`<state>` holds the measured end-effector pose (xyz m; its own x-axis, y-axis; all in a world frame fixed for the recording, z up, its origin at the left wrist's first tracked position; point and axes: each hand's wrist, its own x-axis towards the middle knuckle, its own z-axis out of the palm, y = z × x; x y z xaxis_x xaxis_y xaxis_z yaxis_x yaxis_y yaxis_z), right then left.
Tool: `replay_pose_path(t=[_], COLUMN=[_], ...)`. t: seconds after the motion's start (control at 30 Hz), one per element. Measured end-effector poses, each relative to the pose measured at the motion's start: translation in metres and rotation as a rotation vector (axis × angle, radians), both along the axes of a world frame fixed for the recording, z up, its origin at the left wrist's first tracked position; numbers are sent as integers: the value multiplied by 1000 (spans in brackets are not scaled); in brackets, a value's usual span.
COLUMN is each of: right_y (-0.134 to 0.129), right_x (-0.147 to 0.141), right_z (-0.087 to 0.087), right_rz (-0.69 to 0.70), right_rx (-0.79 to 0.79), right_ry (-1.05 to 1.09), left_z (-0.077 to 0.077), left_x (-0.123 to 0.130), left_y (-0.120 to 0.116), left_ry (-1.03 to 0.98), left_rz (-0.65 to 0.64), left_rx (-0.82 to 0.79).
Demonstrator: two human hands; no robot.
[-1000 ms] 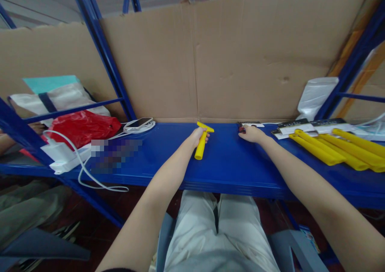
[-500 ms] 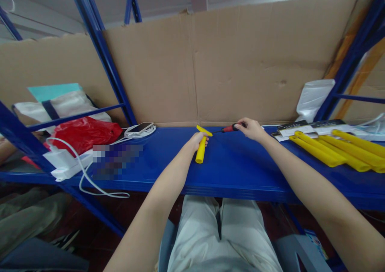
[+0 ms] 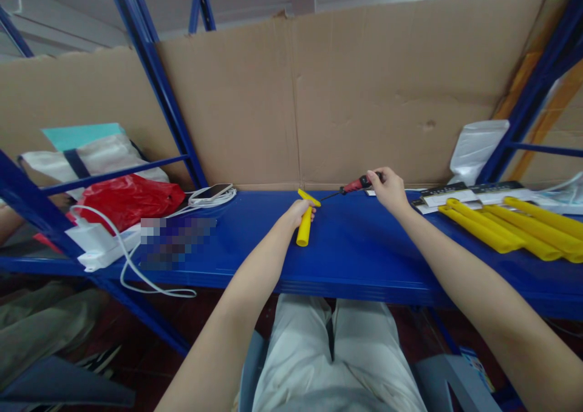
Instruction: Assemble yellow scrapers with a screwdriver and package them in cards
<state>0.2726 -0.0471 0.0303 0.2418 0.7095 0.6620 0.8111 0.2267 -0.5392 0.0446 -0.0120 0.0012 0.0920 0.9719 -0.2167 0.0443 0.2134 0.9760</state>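
Near the middle of the blue bench (image 3: pixel 359 242), my left hand (image 3: pixel 302 209) is closed round a yellow T-shaped tool (image 3: pixel 303 233), its thick round handle pointing toward me. The crosspiece shows just beyond my fingers. My right hand (image 3: pixel 386 187) grips a red and black screwdriver (image 3: pixel 355 185) by the rear of its handle. The thin dark shaft slants down to the left, its tip at or close to the crosspiece. I cannot tell whether the tip touches it.
Several yellow tubular handles (image 3: pixel 523 230) lie at the right, by black-and-white packages (image 3: pixel 449 194). A phone (image 3: pixel 216 192) rests on a coiled white cable at the left, near a red bag (image 3: pixel 132 199) and a white power strip (image 3: pixel 109 251). Cardboard (image 3: pixel 364 96) stands behind the bench.
My right hand has moved right and slightly up, and the screwdriver is tilted more steeply. My left hand and the yellow tool have stayed in nearly the same place.
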Motion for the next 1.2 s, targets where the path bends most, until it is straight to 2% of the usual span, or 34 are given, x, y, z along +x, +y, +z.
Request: replay_pose_path(t=[0.3,0.4,0.8,1.2], right_y=[15,14,8,16], right_x=[5,3,1,4], right_z=[-9,-9,-7,-13], right_rz=[120,151,131,267], right_rx=[171,173,178,110], right_ry=[123,143,108,157], left_z=[-6,-6,-7,-11], left_x=[1,0,0,-1], left_y=[5,5,9,13], left_ry=[13,19,32,18], left_rz=[-27,-29,-30,-41], left_rx=[28,33,25,38])
